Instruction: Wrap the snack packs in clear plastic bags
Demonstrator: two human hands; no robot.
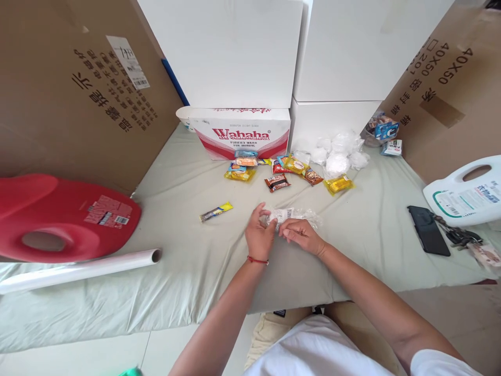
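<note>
Between my hands lies a clear plastic bag (pixel 303 214) with a printed label, low over the cloth-covered table. My left hand (pixel 260 232) is closed on its left end, thumb against the plastic. My right hand (pixel 301 235) pinches the bag's near edge, fingers bent together. To the left of my hands a thin yellow and dark snack bar (pixel 216 212) lies alone. Beyond them are a brown snack packet (pixel 277 182), a yellow packet (pixel 338 184) and a pile of wrapped snacks (pixel 295 164). What the bag contains, if anything, I cannot make out.
A Wahaba-type water carton (pixel 242 136) and crumpled clear bags (pixel 340 151) stand at the back. On the left are a red jug (pixel 78 219) and a white roll (pixel 82 271). A phone (pixel 428 230), keys (pixel 464 237) and a white jug (pixel 465 190) are right.
</note>
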